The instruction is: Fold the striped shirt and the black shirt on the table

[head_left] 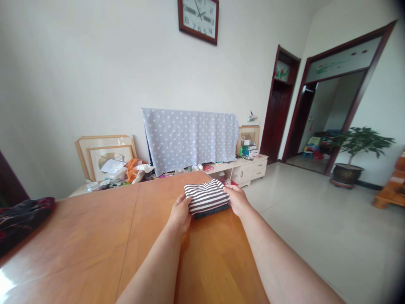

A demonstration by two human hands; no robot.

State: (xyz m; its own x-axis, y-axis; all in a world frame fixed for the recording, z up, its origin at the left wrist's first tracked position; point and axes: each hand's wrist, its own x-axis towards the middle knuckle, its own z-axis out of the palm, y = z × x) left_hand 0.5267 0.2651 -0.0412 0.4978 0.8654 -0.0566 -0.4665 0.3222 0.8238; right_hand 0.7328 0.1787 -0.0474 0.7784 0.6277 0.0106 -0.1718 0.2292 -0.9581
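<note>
A folded brown-and-white striped cloth (206, 196) lies on a dark folded cloth near the far edge of the wooden table (95, 236). My left hand (180, 214) grips the stack's left side, fingers curled around its edge. My right hand (236, 199) holds the right side, fingers closed on the striped cloth. Both arms reach forward over the tabletop.
A dark patterned garment (22, 219) lies at the table's left edge. Beyond the table stand a low cabinet (249, 168) with clutter, a dotted cover over a screen (190, 137), and leaning picture frames (106, 154). A potted plant (354, 156) stands on the tiled floor at the right.
</note>
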